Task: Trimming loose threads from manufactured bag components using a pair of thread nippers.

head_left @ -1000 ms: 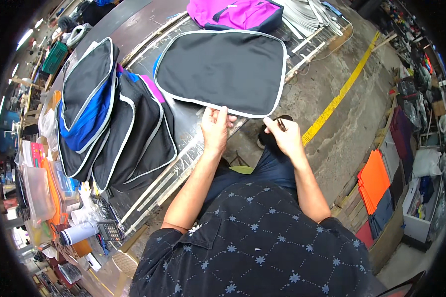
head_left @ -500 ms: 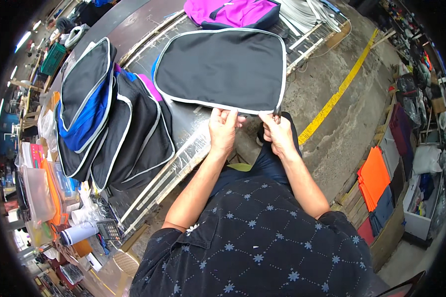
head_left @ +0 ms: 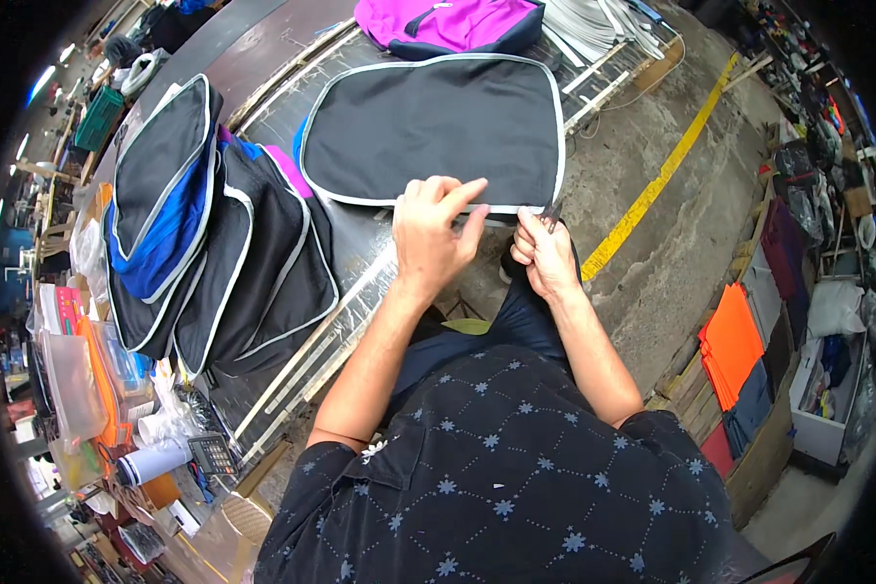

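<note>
A black fabric bag (head_left: 428, 127) with light grey piping lies on the table in front of me, a bit of blue showing at its left side. Over its near edge, my left hand (head_left: 433, 234) has thumb and forefinger spread apart and grips nothing. At the near right corner, my right hand (head_left: 547, 255) is closed around small dark snips (head_left: 552, 212), whose tips poke up past the fingers. Its thumb and forefinger also touch the piping there. Part of the snips is hidden in the palm.
Several black and blue bags (head_left: 165, 204) with grey piping are piled at the left. A magenta bag (head_left: 448, 24) lies beyond, near white strips (head_left: 589, 24). Further left are a calculator (head_left: 211, 455) and clear plastic bins (head_left: 73, 384). Orange sheets (head_left: 732, 346) lie right of a yellow floor line (head_left: 652, 185).
My left hand has let go of the bag's piping, its fingers spreading and lifting over the edge. My right hand stays at the corner, and the snips' tips now show more.
</note>
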